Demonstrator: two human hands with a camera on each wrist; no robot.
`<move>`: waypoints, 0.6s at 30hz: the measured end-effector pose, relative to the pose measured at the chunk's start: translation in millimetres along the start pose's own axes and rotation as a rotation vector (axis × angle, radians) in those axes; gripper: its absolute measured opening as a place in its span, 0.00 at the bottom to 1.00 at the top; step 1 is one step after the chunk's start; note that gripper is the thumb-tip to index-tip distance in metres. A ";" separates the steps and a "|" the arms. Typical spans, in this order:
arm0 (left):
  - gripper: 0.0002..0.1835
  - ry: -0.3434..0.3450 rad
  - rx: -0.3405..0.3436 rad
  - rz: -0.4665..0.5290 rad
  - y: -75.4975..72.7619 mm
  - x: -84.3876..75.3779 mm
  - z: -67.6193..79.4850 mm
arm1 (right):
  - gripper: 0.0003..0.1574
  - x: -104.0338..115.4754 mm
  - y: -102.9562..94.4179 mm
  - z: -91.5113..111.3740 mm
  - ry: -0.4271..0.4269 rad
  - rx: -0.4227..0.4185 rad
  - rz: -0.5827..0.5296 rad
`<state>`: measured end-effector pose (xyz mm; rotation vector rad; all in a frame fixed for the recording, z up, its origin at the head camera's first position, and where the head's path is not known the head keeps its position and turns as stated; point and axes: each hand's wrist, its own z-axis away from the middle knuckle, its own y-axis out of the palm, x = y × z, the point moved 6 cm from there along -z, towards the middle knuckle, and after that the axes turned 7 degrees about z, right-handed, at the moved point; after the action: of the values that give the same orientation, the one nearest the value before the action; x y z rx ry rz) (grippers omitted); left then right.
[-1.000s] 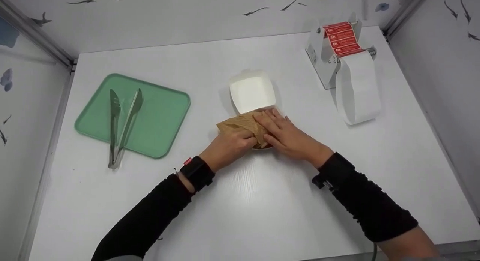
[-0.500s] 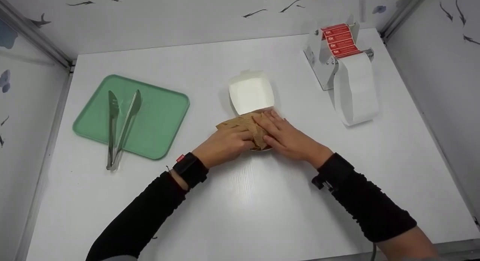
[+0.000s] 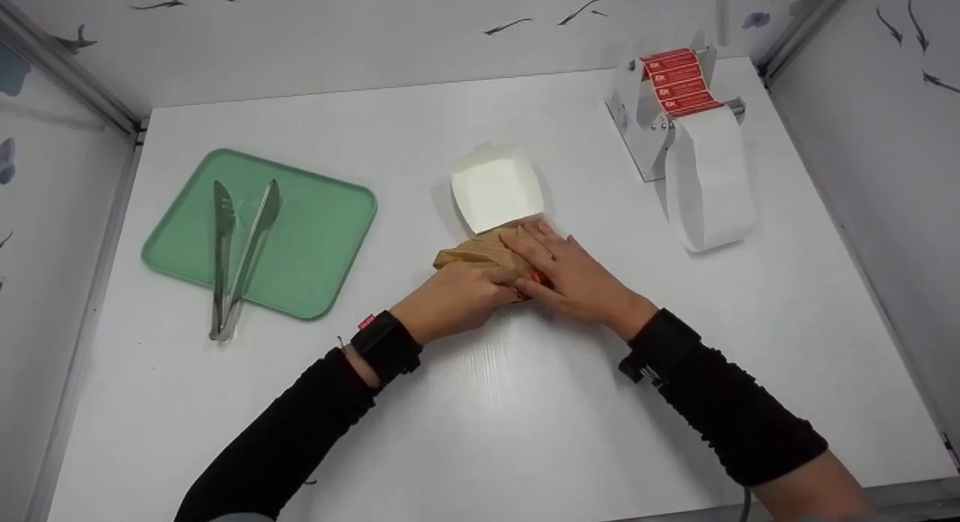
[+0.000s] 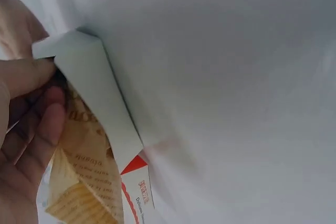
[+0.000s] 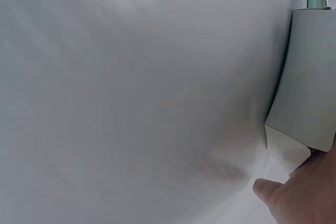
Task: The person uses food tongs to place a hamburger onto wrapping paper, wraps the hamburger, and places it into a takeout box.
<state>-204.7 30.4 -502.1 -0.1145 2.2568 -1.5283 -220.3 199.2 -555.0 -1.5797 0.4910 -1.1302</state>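
A small white carton [image 3: 497,188] lies in the middle of the table, its lid raised toward the back. Brown printed paper [image 3: 466,253] sits bunched in its front half; what the paper covers is hidden. My left hand [image 3: 459,301] comes from the left with curled fingers on the paper. In the left wrist view its thumb and fingers [image 4: 50,124] hold paper by the corner of the carton wall [image 4: 97,93]. My right hand [image 3: 576,280] lies with extended fingers across the paper's right side. The right wrist view shows part of that hand [image 5: 310,198] beside the carton's flap.
On the left of the white table [image 3: 480,417] lies a green tray [image 3: 322,229], with metal tongs [image 3: 251,256] across it that overhang its front edge. A label dispenser [image 3: 637,124] with red labels [image 3: 679,79] and a loop of white backing strip stands at the back right.
The carton lid has shifted slightly left. My fingers have moved a little over the paper, and a red patch now shows beneath my right hand. Tray, tongs and dispenser stay put.
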 end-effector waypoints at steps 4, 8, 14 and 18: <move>0.08 -0.294 -0.206 0.142 -23.6 25.4 19.1 | 0.46 -1.5 1.8 0.5 0.030 0.023 0.017; 0.22 -0.741 -0.245 0.400 -24.1 62.1 49.0 | 0.45 -2.5 3.7 0.4 0.050 0.037 0.027; 0.11 -1.085 -0.332 1.211 10.9 79.3 63.9 | 0.47 -3.0 6.9 1.7 0.058 0.050 0.032; 0.05 -1.043 -0.464 1.345 17.2 73.4 47.4 | 0.46 -1.7 6.1 2.4 0.051 0.046 0.025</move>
<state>-251.1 -25.4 -553.7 0.3377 1.1874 -0.0947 -217.6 199.7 -561.3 -1.5040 0.5142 -1.1572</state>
